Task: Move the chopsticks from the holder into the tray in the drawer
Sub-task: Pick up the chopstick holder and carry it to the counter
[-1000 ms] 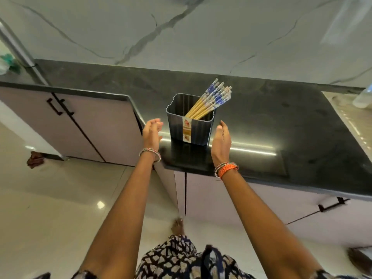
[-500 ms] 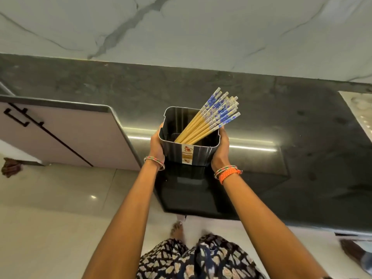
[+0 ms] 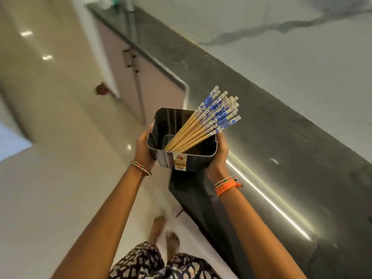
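The chopsticks lean together in a bundle inside the dark holder, their blue-patterned tops jutting past its far right rim. I hold the holder between both hands, lifted clear of the black counter: my left hand presses its left wall, my right hand cups its right wall, fingers wrapped around each side (the fingertips themselves are hidden behind it). A label faces me on the near wall. Pale cabinet doors stand beyond, over the glossy floor.

Dark stone counter, pale cabinets, glossy floor
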